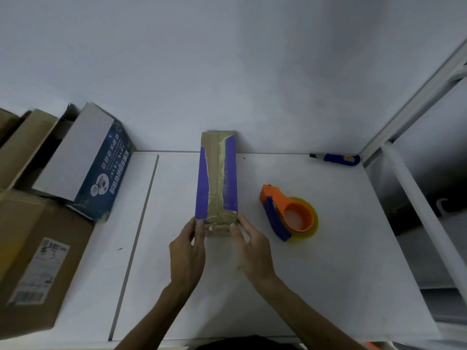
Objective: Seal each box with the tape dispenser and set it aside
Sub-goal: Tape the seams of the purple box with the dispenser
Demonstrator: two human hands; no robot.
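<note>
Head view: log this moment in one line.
purple box: taped lengthwise | left hand: touches near-left corner | right hand: touches near-right corner | tape dispenser: on table, right of box, unheld

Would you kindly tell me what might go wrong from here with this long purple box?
The left hand and right hand touch only the near end of the purple box, so it may swing when lifted. The tape dispenser lies close beside the right hand and might get knocked. The cartons on the left leave little room for setting it aside.
</note>
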